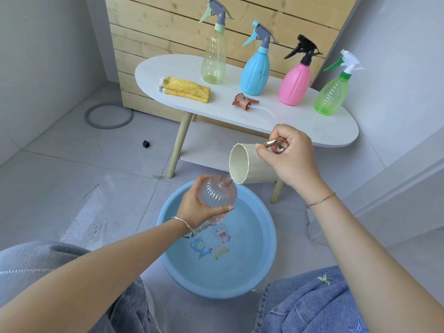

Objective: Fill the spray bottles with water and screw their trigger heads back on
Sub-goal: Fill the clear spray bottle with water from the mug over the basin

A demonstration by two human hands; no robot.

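Over a blue basin (272, 241) of water on the floor, the left hand (194, 207) grips a clear pinkish bottle (217, 193), fingers and thumb wrapped round its ribbed body, open neck tilted up to the right. The right hand (293, 162) pinches the metal handle of a cream cup (249, 167), tipped so its lip meets the bottle's neck. Beyond, on the white table (312, 126), lie the brown trigger head (243, 101) and a yellow cloth (186, 90). Behind them stand four capped bottles: yellow (214, 58), blue (255, 73), pink (294, 85), green (331, 94).
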